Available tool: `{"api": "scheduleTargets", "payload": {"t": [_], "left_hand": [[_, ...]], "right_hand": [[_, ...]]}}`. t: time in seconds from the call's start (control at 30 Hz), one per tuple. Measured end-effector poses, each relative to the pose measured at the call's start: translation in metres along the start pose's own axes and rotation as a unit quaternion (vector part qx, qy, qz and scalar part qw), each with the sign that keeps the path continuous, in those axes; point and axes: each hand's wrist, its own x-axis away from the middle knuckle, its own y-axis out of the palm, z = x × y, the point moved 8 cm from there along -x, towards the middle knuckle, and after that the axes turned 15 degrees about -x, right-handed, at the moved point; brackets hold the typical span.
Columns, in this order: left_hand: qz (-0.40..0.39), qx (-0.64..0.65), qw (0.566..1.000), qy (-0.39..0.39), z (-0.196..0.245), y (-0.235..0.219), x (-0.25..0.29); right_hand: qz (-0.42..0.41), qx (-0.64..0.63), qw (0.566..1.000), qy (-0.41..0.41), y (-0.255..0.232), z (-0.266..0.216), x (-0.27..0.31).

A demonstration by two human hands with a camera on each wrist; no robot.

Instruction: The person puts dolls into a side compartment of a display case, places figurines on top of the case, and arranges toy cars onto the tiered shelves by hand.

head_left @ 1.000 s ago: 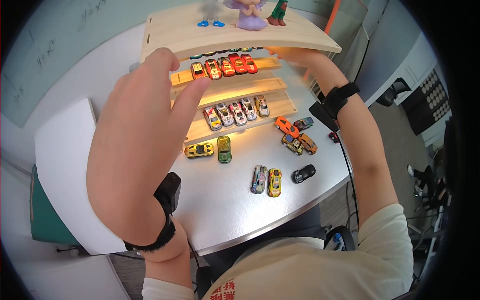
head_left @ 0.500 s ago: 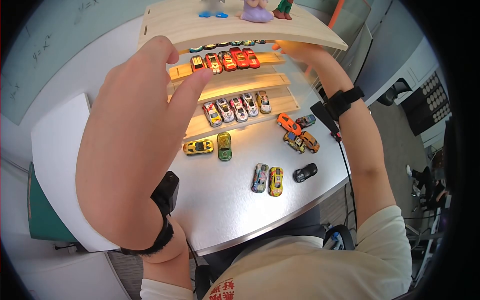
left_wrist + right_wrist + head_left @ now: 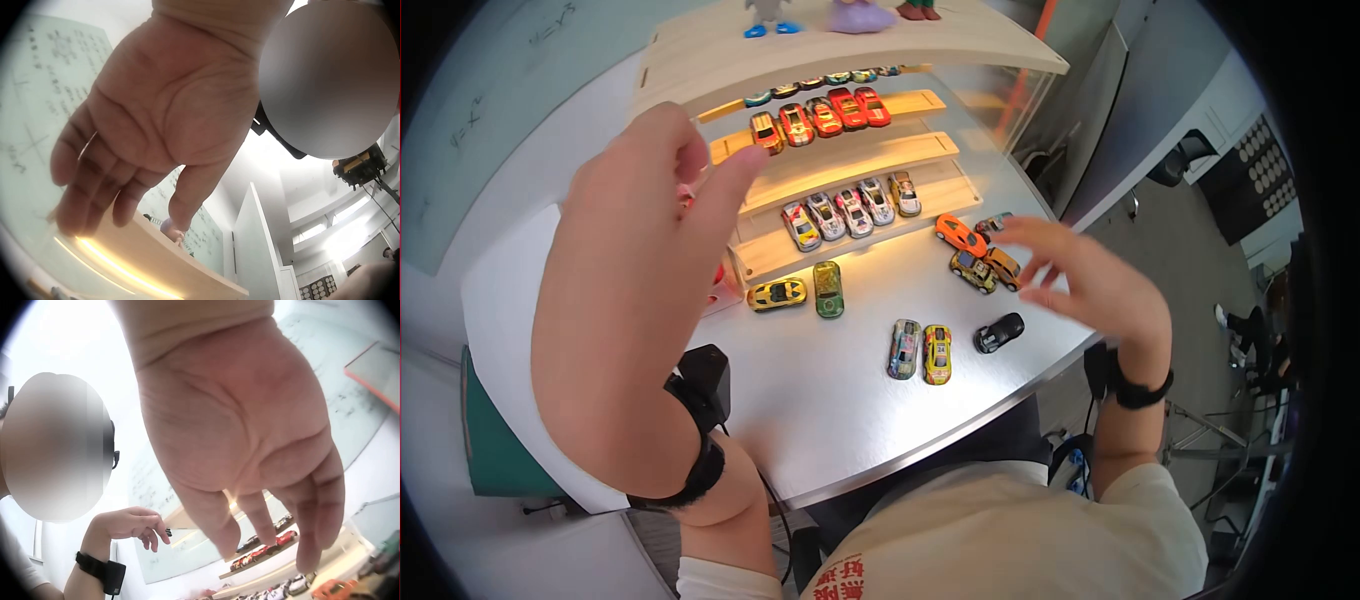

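My left hand (image 3: pixel 620 260) hovers beside the left side of a wooden display shelf (image 3: pixel 850 65), fingers loosely bent. Its palm (image 3: pixel 175 100) shows bare in the left wrist view. Over the table's right side is my right hand (image 3: pixel 1095 285), with nothing in its relaxed fingers. Closest to it is a cluster of toy cars: an orange one (image 3: pixel 961 235), a yellow-and-black one (image 3: pixel 973 271), a darker orange one (image 3: pixel 1003 268) and a small dark one (image 3: pixel 994 224). A black toy car (image 3: pixel 999 333) lies nearer the table's front edge.
Red toy cars (image 3: pixel 824 117) line one lit tier, and pale ones (image 3: pixel 854 213) the lowest. Before the shelf lie a yellow car (image 3: pixel 777 294) and a green car (image 3: pixel 828 290). Two more, a multicoloured car (image 3: pixel 905 349) and a yellow-red car (image 3: pixel 938 354), sit mid-table. Figurines (image 3: pixel 862 15) top the shelf.
My right hand has left the shelf's upper right side and come down toward the cluster of cars. My left hand stays by the shelf's left side. The head view has shifted slightly.
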Motion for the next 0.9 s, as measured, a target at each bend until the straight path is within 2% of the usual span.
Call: {"api": "scheduleTargets", "payload": {"t": [0.07, 0.13, 0.27, 0.33, 0.43, 0.5, 0.57, 0.63, 0.7, 0.9], "left_hand": [[0.003, -0.001, 1.0, 0.009, 0.001, 0.001, -0.001], [0.003, -0.004, 1.0, 0.019, 0.005, 0.004, 0.0], [0.001, 0.026, 0.999, 0.036, 0.017, 0.009, -0.001], [-0.013, 0.032, 0.998, 0.053, 0.026, 0.016, 0.002], [0.007, 0.029, 0.997, 0.071, 0.037, 0.016, 0.007], [0.022, 0.004, 0.995, 0.093, 0.045, 0.012, 0.013], [0.011, 0.022, 0.995, 0.094, 0.052, 0.01, 0.019], [0.004, 0.043, 0.994, 0.095, 0.058, 0.01, 0.024], [0.006, 0.055, 0.992, 0.112, 0.063, 0.01, 0.028], [0.004, 0.059, 0.988, 0.14, 0.073, 0.011, 0.029]], "right_hand": [[-0.007, -0.011, 1.0, 0.005, 0.014, 0.016, 0.03], [0.084, -0.045, 0.995, 0.037, 0.014, 0.041, 0.053], [0.078, -0.086, 0.992, 0.057, 0.024, 0.057, 0.071], [0.058, -0.037, 0.997, 0.039, 0.033, 0.049, 0.069], [0.071, -0.086, 0.993, 0.036, 0.045, 0.048, 0.064], [0.081, -0.088, 0.991, 0.062, 0.054, 0.062, 0.061], [0.088, -0.014, 0.996, -0.013, 0.058, 0.062, 0.058], [0.088, -0.001, 0.996, -0.02, 0.062, 0.066, 0.057], [0.11, 0.042, 0.991, -0.06, 0.062, 0.064, 0.059], [0.104, -0.024, 0.994, -0.008, 0.059, 0.067, 0.057]]}}
